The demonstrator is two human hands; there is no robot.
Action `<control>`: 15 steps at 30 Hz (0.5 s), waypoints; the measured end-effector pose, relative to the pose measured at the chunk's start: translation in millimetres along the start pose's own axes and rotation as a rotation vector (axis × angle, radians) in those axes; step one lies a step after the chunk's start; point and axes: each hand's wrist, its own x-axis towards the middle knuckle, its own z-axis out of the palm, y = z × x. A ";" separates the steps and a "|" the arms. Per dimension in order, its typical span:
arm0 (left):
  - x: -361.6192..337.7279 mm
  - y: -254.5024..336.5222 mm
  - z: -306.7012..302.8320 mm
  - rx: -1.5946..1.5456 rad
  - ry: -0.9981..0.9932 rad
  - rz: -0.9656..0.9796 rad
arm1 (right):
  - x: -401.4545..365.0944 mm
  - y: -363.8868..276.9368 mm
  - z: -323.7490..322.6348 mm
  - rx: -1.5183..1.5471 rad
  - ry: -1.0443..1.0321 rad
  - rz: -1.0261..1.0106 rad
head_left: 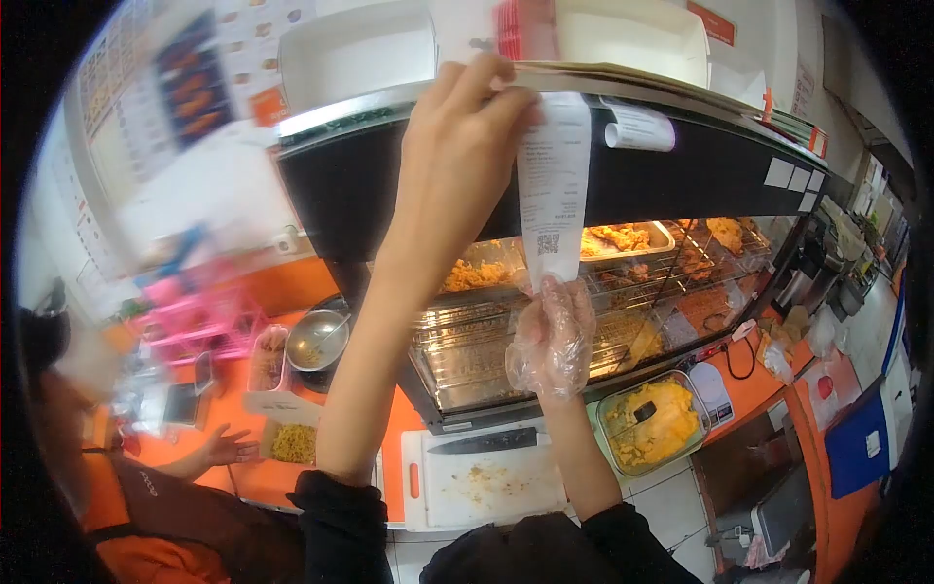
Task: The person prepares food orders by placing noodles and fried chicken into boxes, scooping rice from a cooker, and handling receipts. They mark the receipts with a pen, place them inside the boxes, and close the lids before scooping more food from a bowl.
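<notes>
Left hand (472, 112): bare, fingers drawn in close on the upper left corner of a paper receipt (555, 185); the pinch itself is slightly blurred. Right hand (556, 331): in a loose, crinkled clear plastic glove, closed on the receipt's lower end. Receipt thus hangs between both hands, before the black front panel (671, 175) of a heated display case. Two-point hold probably keeps the thin strip flat and its print facing the wearer. Paper smooth, white, long and narrow; QR square near the bottom.

Just right of it, a second slip (637, 128) on the panel, lower end curled into a roll; the panel's upper edge seems to serve as an order rail.

Behind and below: metal tray (671, 234) of craggy, golden fried pieces under warm light, likely set there to stay hot.

Nearer: white cutting board (438, 496), crumb-strewn, a dark-bladed knife (484, 441) lying across its far side. Right of it, a rectangular container (611, 450) of soft yellow food, dark utensil sunk in.

Left, on the orange surface (401, 419): round steel bowl (316, 339), glossy; pink plastic baskets (209, 326); a co-worker's open hand (229, 448) beside a carton of yellowish grains (294, 443).
</notes>
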 end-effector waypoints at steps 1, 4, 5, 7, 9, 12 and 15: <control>-0.3 -0.3 -0.5 0.012 -0.016 0.006 | 0.8 1.0 -2.2 -0.012 0.009 0.003; -1.1 -1.3 -0.9 0.026 -0.047 0.015 | 2.8 2.9 -5.9 -0.017 0.004 -0.009; -2.0 -1.9 -0.8 0.015 -0.047 0.011 | 3.4 2.4 -4.1 0.001 -0.020 -0.027; -3.2 -1.3 -0.6 0.003 -0.035 0.014 | 2.0 -4.7 2.8 -0.029 -0.030 -0.059; -4.2 0.1 -0.9 0.001 -0.010 0.027 | -1.9 -17.5 11.7 -0.123 -0.004 -0.088; -3.9 0.9 -3.7 -0.018 -0.027 0.016 | -3.2 -15.7 10.3 -0.002 -0.033 -0.070; -2.4 2.4 -8.5 -0.049 -0.082 -0.018 | -10.1 -20.5 23.3 0.123 -0.026 0.020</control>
